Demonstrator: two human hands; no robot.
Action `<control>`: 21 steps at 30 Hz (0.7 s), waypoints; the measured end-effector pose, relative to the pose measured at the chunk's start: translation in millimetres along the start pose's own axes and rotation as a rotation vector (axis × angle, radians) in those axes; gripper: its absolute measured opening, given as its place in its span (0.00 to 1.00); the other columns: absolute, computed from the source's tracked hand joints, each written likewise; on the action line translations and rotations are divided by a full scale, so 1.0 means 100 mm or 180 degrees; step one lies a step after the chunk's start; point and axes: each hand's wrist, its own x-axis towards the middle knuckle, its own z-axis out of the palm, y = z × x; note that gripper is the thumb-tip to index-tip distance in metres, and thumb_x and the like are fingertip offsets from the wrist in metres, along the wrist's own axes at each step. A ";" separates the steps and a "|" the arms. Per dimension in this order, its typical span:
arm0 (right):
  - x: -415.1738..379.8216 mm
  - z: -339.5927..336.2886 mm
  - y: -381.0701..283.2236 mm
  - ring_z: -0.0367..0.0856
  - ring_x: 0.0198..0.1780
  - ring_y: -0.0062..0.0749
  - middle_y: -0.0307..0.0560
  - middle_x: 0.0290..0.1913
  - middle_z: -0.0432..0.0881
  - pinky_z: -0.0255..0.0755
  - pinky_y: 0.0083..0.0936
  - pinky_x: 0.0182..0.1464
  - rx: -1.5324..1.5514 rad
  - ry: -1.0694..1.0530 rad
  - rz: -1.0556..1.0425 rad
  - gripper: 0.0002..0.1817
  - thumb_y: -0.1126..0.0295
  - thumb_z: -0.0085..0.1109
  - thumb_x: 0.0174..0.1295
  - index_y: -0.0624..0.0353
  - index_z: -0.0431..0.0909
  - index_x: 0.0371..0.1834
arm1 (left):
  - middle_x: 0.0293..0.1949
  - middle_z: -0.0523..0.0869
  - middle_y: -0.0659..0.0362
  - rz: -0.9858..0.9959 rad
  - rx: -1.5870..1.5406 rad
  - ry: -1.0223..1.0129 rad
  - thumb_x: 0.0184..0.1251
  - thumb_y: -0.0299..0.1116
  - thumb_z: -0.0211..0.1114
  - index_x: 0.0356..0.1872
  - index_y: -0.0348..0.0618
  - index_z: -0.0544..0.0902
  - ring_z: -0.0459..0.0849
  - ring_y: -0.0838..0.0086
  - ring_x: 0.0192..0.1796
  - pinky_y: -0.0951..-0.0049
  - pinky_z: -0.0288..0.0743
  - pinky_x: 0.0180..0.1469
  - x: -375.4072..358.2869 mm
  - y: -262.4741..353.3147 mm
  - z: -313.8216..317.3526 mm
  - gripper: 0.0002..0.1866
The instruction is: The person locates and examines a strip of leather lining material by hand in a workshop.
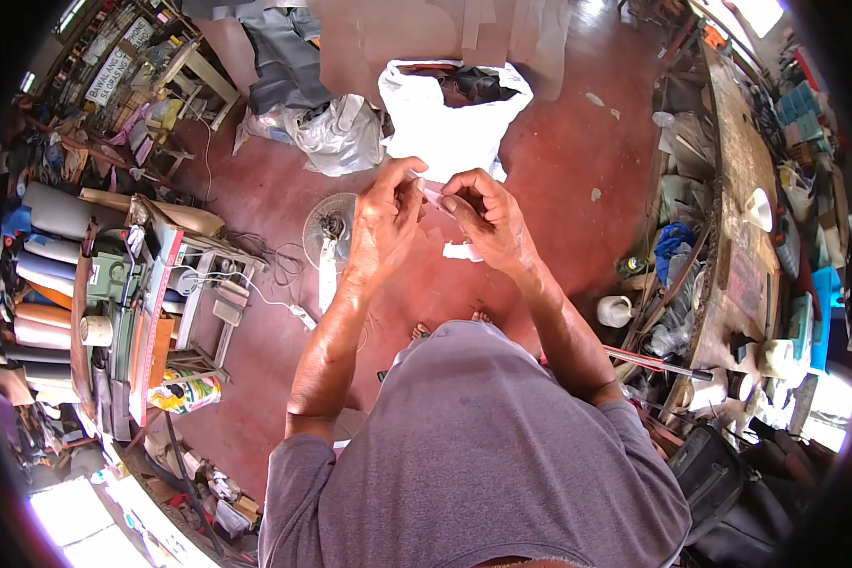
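My left hand [386, 220] is raised in front of me, its thumb and fingers pinched together. Opposite it, my right hand [492, 222] is also closed in a pinch. Between the two sets of fingertips spans a small pale pink strip [432, 192]; I cannot make out whether it is paper or cloth. Just below my right hand a white scrap [462, 252] shows against the red floor. Beyond my fingers stands a white sack [450, 128] with dark material in its open mouth.
A standing fan [329, 232] is left of my forearm. Further left are a green sewing machine [111, 276] and rolls of material [47, 275]. A cluttered wooden bench [743, 142] runs along the right, with a white jug [614, 310] by it. Grey plastic bags [341, 137] lie ahead.
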 end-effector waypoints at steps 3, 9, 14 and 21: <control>0.00 -0.06 -0.12 0.70 0.32 0.11 0.34 0.34 0.76 0.66 0.14 0.33 0.0316 -0.0185 0.0472 0.05 0.78 0.57 0.68 0.62 0.74 0.44 | 0.30 0.82 0.62 -0.0048 -0.0436 -0.0513 0.72 0.24 0.59 0.45 0.36 0.82 0.81 0.82 0.31 0.80 0.78 0.35 0.03 -0.07 -0.12 0.06; 0.01 -0.09 -0.15 0.71 0.34 0.14 0.35 0.35 0.77 0.66 0.16 0.36 0.0406 -0.0307 0.0316 0.04 0.77 0.57 0.68 0.62 0.74 0.43 | 0.33 0.85 0.59 0.0080 -0.0237 -0.1101 0.69 0.22 0.62 0.45 0.34 0.84 0.85 0.79 0.34 0.79 0.80 0.38 0.10 0.05 -0.37 0.07; 0.01 -0.13 -0.18 0.73 0.36 0.15 0.35 0.36 0.78 0.67 0.16 0.39 0.0445 -0.0434 0.0219 0.04 0.77 0.57 0.69 0.63 0.74 0.44 | 0.34 0.85 0.57 0.0373 0.0028 -0.1272 0.65 0.19 0.65 0.43 0.35 0.85 0.87 0.76 0.37 0.77 0.81 0.37 0.09 0.17 -0.45 0.07; 0.02 -0.15 -0.29 0.74 0.34 0.13 0.34 0.36 0.78 0.68 0.14 0.35 0.0511 -0.0604 0.0148 0.05 0.77 0.55 0.70 0.61 0.73 0.46 | 0.33 0.85 0.60 0.0041 -0.0326 -0.1024 0.63 0.18 0.64 0.45 0.39 0.85 0.84 0.80 0.35 0.79 0.79 0.37 0.03 0.11 -0.40 0.10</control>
